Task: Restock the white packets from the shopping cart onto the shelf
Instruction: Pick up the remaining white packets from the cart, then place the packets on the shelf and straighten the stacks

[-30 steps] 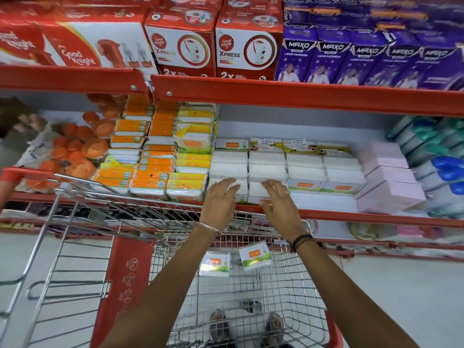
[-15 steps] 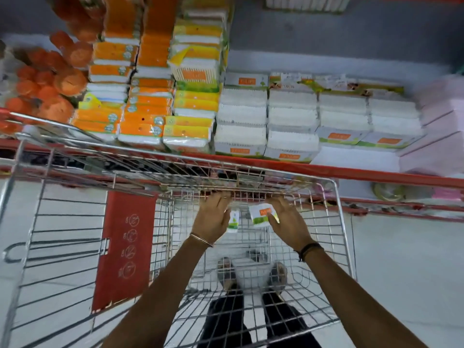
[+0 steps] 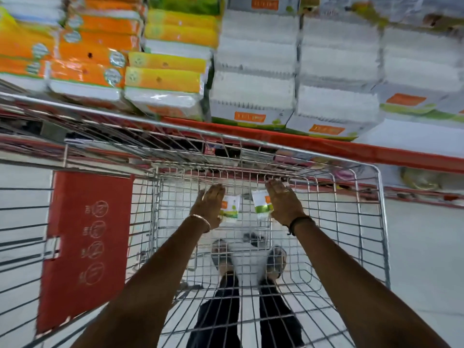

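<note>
1. The shelf, with its red front lip, runs across the top of your view from 9 to 3 o'clock. White packets with orange labels are stacked on it at 12 to 1 o'clock, and orange and yellow packs sit beside them at 11 o'clock.
2. The shopping cart fills the middle and bottom of the view, its wire rim just in front of the shelf lip. A red plastic panel is at 9 o'clock on the cart.
3. Your two forearms reach from 6 o'clock down into the basket toward its far wall.
4. Your left hand is deep in the basket just left of centre, fingers extended along a small white packet. It touches the packet's left side; a full grip is not visible.
5. Your right hand is just right of centre, fingers extended against the right side of a second white packet. Whether it grips it, I cannot tell.
6. The two packets stand close together between your hands, near the far wall.
</note>
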A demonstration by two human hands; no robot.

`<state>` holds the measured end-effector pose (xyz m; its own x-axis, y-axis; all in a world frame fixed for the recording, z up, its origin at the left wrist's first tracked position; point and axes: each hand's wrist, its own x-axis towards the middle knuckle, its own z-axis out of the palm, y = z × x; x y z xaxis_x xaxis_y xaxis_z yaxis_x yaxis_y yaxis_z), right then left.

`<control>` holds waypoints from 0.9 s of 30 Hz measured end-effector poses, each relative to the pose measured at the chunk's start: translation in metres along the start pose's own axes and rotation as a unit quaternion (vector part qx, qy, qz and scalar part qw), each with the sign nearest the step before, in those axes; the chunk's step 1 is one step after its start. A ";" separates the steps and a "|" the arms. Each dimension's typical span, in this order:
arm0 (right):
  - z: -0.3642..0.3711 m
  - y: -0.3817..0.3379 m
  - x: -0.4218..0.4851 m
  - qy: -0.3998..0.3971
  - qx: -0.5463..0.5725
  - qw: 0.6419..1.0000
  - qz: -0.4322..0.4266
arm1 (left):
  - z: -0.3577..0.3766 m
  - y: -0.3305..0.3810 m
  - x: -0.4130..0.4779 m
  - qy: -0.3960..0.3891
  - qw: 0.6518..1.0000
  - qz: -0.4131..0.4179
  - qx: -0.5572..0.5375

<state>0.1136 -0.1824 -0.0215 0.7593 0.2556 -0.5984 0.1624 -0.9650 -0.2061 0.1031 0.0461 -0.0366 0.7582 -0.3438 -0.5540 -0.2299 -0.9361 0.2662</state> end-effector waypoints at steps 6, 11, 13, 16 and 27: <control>0.003 -0.006 -0.003 0.055 -0.005 0.998 0.010 | -0.005 0.000 0.010 -0.010 0.999 -0.001 -0.036; 0.005 -0.011 -0.033 0.114 0.025 0.993 0.027 | -0.015 0.002 -0.010 -0.026 0.997 0.003 -0.078; 0.000 -0.015 -0.049 0.097 0.043 0.994 0.033 | -0.022 0.009 -0.023 -0.035 0.996 0.021 -0.078; -0.008 -0.018 -0.072 0.087 0.082 0.992 0.047 | -0.035 0.028 -0.044 -0.010 0.995 0.027 -0.091; -0.107 -0.016 -0.156 0.125 0.130 0.981 0.065 | -0.126 0.104 -0.101 0.077 0.995 0.007 -0.061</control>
<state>0.0603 -0.2129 0.1578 0.8992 0.0769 -0.4306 -0.0877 -0.9327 -0.3497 0.0793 -0.0071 0.1464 0.8420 -0.3322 -0.4249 -0.1718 -0.9120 0.3726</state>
